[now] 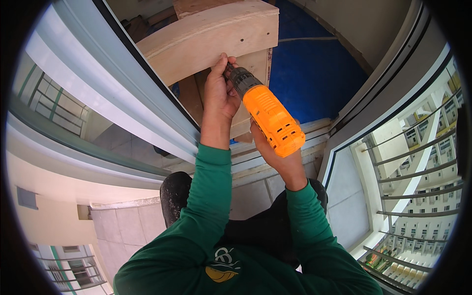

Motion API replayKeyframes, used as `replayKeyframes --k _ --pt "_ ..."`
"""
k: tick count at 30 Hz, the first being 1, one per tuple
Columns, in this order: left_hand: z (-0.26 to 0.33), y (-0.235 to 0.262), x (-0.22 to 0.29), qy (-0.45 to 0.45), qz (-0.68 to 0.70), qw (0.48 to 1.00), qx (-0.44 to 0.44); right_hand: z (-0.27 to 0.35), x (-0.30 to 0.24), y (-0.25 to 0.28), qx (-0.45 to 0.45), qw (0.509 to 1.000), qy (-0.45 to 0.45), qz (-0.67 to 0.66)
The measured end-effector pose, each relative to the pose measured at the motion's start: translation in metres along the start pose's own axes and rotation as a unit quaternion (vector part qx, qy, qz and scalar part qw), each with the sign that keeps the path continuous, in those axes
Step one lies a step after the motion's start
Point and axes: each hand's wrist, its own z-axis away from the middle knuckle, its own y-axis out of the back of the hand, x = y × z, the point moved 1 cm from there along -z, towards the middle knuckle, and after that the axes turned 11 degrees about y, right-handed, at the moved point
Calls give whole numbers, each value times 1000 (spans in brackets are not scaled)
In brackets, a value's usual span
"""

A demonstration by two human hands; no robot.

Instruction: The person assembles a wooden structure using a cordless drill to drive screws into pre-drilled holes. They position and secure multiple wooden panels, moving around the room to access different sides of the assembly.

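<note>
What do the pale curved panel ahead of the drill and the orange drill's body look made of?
Pale curved wooden panel: apparently unfinished plywood; matte tan face, layered lines along its edge. Orange cordless drill: moulded plastic casing, slightly glossy, with vent slots; its dark grey chuck, gripped by the left hand, could be metal or plastic.

Both arms wear long green sleeves [209,196] with snug cuffs at the wrists. The green shirt front carries a small emblem [222,265] (white lines above a yellow shape). Below are dark trousers [255,231]; the left hand [219,93] and right hand [275,155] are bare, ungloved.
</note>
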Motion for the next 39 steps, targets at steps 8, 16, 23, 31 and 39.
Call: replayKeyframes --k 8,16,23,31,39 --pt "9 28 -11 -108 -137 972 156 -3 1 -1 -19 1000 6 22" --pt "-18 49 3 -278 -335 866 247 -3 0 -1 -14 999 12 42" --pt "-13 33 11 -166 -378 879 238 -4 -5 0 -7 997 28 77" --pt "-22 32 5 -194 -372 871 258 -7 -9 -1 -11 992 47 120" --pt "-13 20 8 -211 -359 880 227 -13 -4 -4 -29 996 15 81"
